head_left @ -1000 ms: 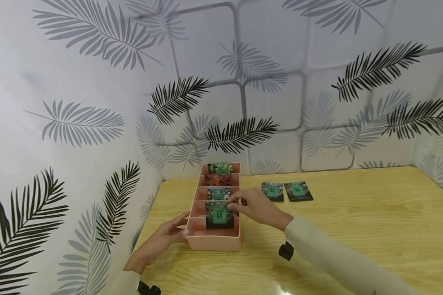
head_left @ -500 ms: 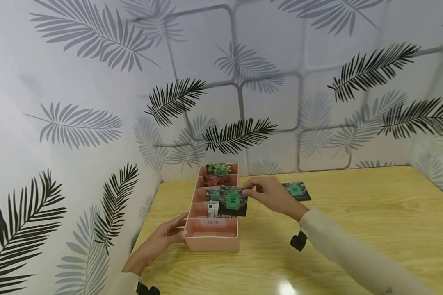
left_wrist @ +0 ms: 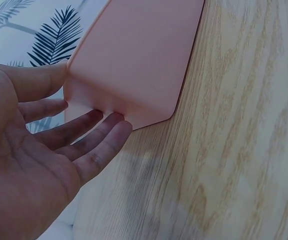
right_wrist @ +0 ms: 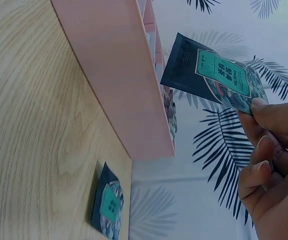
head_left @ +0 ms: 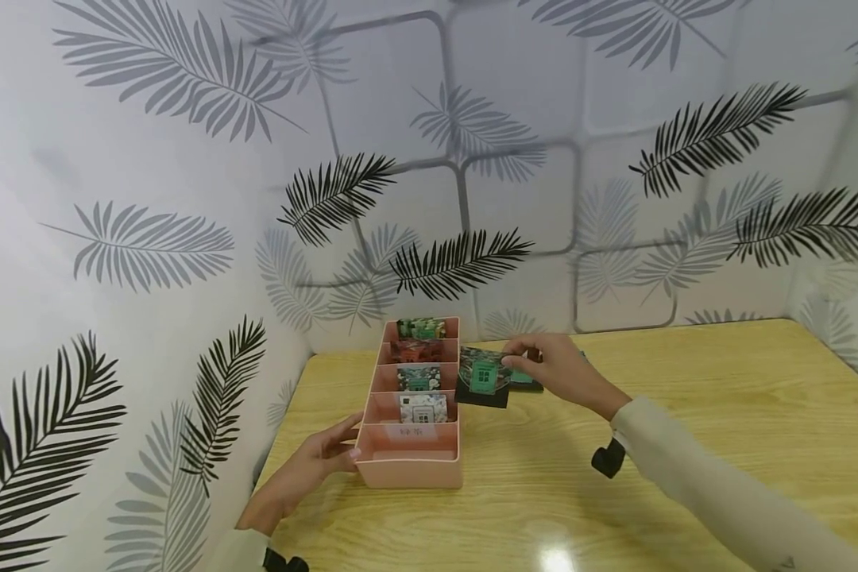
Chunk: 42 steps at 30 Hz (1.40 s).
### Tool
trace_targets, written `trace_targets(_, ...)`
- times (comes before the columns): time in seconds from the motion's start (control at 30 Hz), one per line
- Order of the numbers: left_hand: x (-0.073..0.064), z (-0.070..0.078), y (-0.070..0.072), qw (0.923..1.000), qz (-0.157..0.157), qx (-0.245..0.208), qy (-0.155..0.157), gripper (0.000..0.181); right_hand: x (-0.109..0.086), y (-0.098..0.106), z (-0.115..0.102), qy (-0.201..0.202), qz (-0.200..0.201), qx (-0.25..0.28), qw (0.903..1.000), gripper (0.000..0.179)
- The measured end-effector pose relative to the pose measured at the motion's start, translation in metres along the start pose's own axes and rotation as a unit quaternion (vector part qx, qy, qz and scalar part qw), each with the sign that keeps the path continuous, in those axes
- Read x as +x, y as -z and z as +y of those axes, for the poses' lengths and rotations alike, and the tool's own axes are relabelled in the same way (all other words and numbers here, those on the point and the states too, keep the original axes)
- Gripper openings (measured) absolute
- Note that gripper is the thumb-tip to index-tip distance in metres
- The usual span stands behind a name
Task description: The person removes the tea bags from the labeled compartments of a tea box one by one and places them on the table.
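Observation:
My right hand (head_left: 565,369) pinches a dark tea sachet (head_left: 483,378) with a green label by one corner, between thumb and forefinger. The sachet hangs just right of a long pink divided box (head_left: 411,475), at about its middle compartments. In the right wrist view, the same sachet (right_wrist: 211,75) shows its label face, raised above the table beside the box wall. My left hand (head_left: 311,469) rests against the box's near left corner. Its fingertips (left_wrist: 119,125) touch the outer side wall, fingers spread and fairly straight, with the thumb at the rim.
Within the box stand a white sachet (head_left: 423,410), a dark green one (head_left: 419,379), a red one (head_left: 416,351) and a light green one (head_left: 422,327). Another dark sachet (head_left: 526,383) lies on the wooden table (head_left: 686,445), partly behind my right hand. A patterned wall stands behind.
My right hand has lifted the sachet from over the box's front compartments and carried it right and back, past the box's right rim. The left hand stays at the corner.

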State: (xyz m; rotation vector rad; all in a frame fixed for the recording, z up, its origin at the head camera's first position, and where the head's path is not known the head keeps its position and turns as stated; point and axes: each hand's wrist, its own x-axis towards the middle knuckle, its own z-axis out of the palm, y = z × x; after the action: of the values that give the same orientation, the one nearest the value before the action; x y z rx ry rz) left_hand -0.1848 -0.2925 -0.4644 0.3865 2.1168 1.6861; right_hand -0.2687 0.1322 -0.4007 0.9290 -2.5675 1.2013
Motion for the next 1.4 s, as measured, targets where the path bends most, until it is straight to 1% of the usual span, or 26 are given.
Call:
trace_targets(0.1,-0.001,0.001,-0.001,1.0000,0.003,0.000,0.003,0.067,-0.004,0.007,0.007,0.004,0.000,0.005,1.0000,0.014)
trace_targets(0.17,-0.001,0.001,-0.001,1.0000,0.001,-0.003,0.003,0.067,-0.007,0.011,0.013,0.009,0.003,-0.005,0.9999,0.013)
trace_targets(0.3,-0.001,0.000,-0.001,1.0000,-0.004,-0.007,0.000,0.067,-0.013,0.018,0.023,0.006,0.009,-0.032,0.9994,0.013)
trace_targets(0.53,0.000,-0.002,0.000,1.0000,0.005,-0.002,0.003,0.067,-0.024,0.031,0.039,-0.025,0.012,-0.043,0.9987,0.013)
trace_targets(0.77,0.000,-0.001,0.001,1.0000,-0.003,-0.004,-0.001,0.067,-0.035,0.048,0.060,-0.045,0.014,-0.059,0.9971,0.017)
trace_targets(0.9,0.000,-0.001,0.001,1.0000,0.000,-0.004,0.000,0.067,-0.043,0.057,0.072,-0.058,0.023,-0.072,0.9954,0.017)
trace_targets(1.1,0.002,0.000,0.001,0.9999,-0.010,-0.006,-0.001,0.067,-0.058,0.066,0.087,-0.059,0.025,-0.094,0.9935,0.017)
trace_targets(1.23,0.003,-0.001,0.001,0.9998,-0.017,-0.007,-0.008,0.067,-0.064,0.073,0.099,-0.058,0.039,-0.117,0.9906,0.016)
trace_targets(1.3,0.002,-0.001,0.001,0.9997,-0.018,-0.009,-0.010,0.066,-0.066,0.078,0.105,-0.064,0.039,-0.121,0.9897,0.016)
trace_targets(1.4,0.002,-0.002,0.000,0.9998,-0.014,-0.009,-0.010,0.066,-0.069,0.085,0.114,-0.083,0.030,-0.117,0.9892,0.019)
